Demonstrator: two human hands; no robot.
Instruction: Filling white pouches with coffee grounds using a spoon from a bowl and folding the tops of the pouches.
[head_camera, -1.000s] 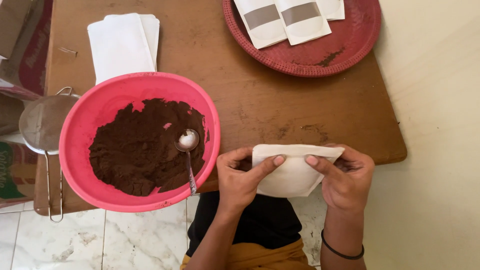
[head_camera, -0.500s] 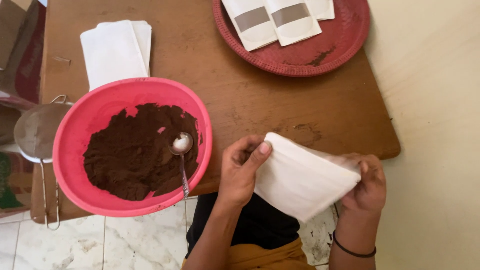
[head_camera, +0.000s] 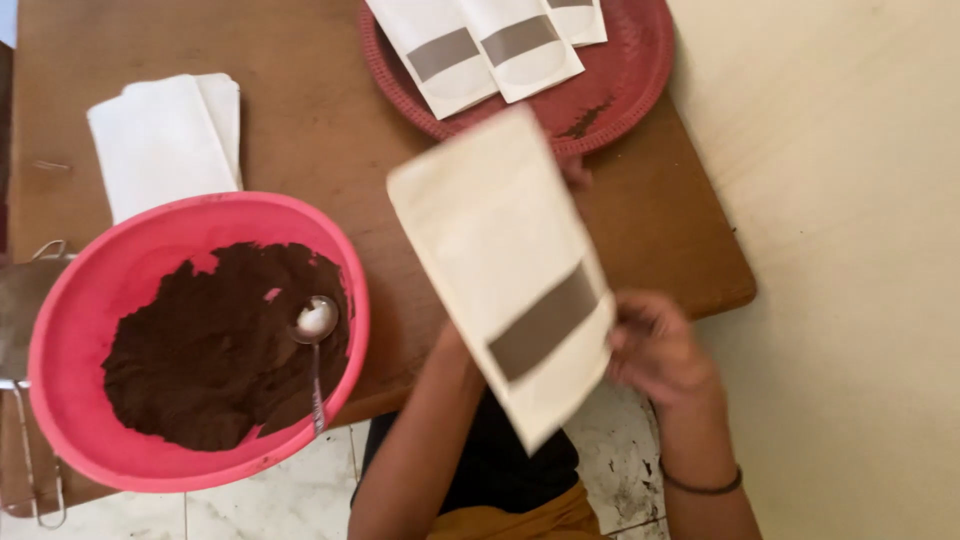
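A flat cream paper pouch (head_camera: 505, 265) with a grey rectangular window strip near its lower end is held up above the table edge, tilted so its long axis runs from upper left to lower right; its outline is motion-blurred. The right hand (head_camera: 655, 350) sits at the pouch's lower right edge, fingers curled toward the paper, but blur prevents telling whether they pinch it or only touch it. The left hand is almost wholly hidden behind the pouch: only the forearm rising from below and a fingertip showing past the upper right edge are visible, so its grip cannot be told. A thin dark band circles the right wrist. Just behind the pouch lies a round red woven tray (head_camera: 640, 70) with a ribbed rim, carrying three more pouches (head_camera: 490, 45) of the same kind, laid flat and overlapping, with a smear of dark powder on the tray floor. The brown wooden table (head_camera: 300, 120) is matte and scuffed. To the left, overhanging the near edge, sits a pink plastic bowl (head_camera: 90, 300), smooth-walled, part-filled with coarse dark brown powder (head_camera: 200, 350); a metal spoon (head_camera: 315, 330) rests in it, bowl upward. Beyond the bowl lies a stack of plain white pouches (head_camera: 165, 140). A metal strainer (head_camera: 25, 320) shows at the left margin, touching the bowl.
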